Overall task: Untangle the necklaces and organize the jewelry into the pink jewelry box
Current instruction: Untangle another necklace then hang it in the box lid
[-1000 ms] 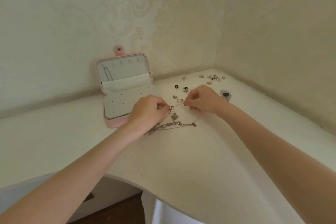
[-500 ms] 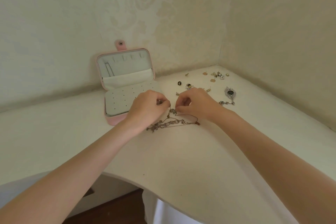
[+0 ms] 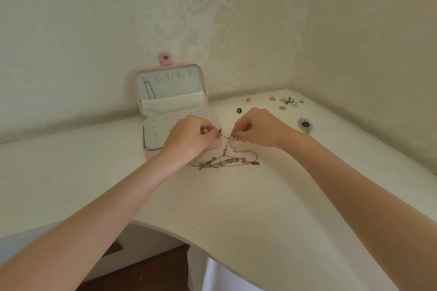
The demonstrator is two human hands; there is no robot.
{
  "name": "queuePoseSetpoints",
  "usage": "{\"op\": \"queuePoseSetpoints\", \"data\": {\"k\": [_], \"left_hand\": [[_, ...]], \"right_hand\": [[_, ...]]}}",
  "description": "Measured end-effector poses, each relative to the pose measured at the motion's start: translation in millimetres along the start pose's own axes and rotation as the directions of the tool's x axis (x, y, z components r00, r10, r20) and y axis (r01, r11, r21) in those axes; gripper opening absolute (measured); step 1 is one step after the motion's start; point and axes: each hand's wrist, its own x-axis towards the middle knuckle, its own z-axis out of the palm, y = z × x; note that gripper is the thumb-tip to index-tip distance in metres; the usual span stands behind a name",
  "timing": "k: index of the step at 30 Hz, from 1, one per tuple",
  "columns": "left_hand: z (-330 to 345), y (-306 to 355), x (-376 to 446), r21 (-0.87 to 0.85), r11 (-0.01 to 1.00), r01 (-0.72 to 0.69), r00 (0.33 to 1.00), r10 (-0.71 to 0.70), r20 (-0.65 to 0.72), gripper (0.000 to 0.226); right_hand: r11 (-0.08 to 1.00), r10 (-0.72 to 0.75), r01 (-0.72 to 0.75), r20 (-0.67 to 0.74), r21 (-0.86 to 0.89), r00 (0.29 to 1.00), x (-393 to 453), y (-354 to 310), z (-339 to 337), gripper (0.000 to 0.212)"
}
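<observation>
Pinching tangled necklaces point(image 3: 224, 160), left hand point(image 3: 191, 137), right hand point(image 3: 257, 129), no legible writing

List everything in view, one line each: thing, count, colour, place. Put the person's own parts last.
open pink jewelry box: one, pink shell with pale lining, against the wall left of centre, lid upright
thin chain hanging in the lid: one, silver, left side of the lid
tangled thin chain necklaces: one heap, count unclear, brownish metal, on the counter in front of the hands
small scattered jewelry pieces: several, silver and gold, near the back corner
small round dark piece: one, black, behind the right hand
feather-shaped brooch with dark stone: one, silver, right of the right hand
curved counter: one, cream
left hand: pinches a chain
right hand: pinches a chain
</observation>
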Motion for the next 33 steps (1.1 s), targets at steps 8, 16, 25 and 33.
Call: {"op": "queuePoseSetpoints", "data": {"k": [8, 16, 25, 33], "left_hand": [[-3.1, 6.9, 1.0, -0.099, 0.995, 0.032, 0.999, -0.031, 0.02, 0.017], [-6.1, 25.9, -12.3, -0.626, 0.761, 0.171, 0.98, -0.067, 0.186, 0.014], [-14.5, 33.0, -13.7, -0.659, 0.733, 0.17, 0.978, -0.041, 0.207, 0.012], [-19.2, 28.6, -16.9, -0.787, 0.57, 0.238, 0.968, -0.076, 0.238, 0.002]], "right_hand": [[0.94, 0.086, -0.107, 0.076, 0.325, 0.993, -2.7, -4.1, -33.7, 0.014], [0.854, 0.092, -0.115, 0.071, 0.507, 0.993, -8.9, -23.5, -49.4, 0.019], [0.847, 0.123, -0.101, -0.006, 0.521, 0.992, -8.4, -39.1, -69.8, 0.023], [0.868, 0.122, -0.082, -0.05, 0.489, 0.991, -6.6, -54.0, -76.2, 0.023]]}}
